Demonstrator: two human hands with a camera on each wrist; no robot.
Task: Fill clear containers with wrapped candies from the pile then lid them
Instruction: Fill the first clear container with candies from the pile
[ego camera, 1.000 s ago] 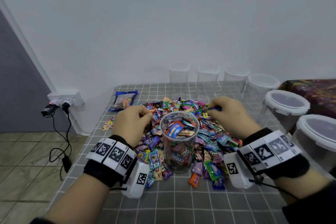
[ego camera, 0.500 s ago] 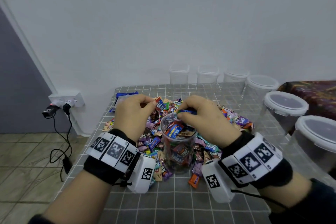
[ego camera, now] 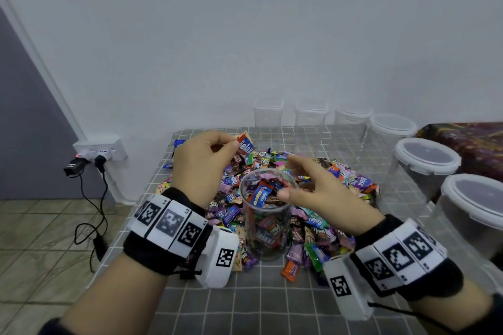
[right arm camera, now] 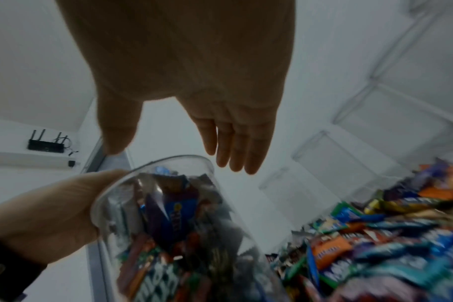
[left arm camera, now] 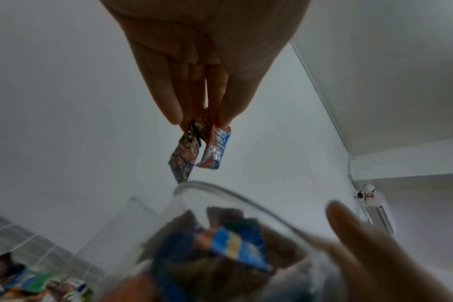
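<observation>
The left hand held a narrow grip, pinching two wrapped candies above the jar. The right hand hovered over the jar's rim with fingers spread, holding nothing. The nearly full jar stood on the desk amid the candy pile.

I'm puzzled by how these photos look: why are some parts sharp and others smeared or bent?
Head view: sharp and evenly lit, with wall lines bowed by the wide lens. Left wrist view: the two candies are fairly crisp, but the near container is blurred. Right wrist view: the candy pile smears towards the corner.
</observation>
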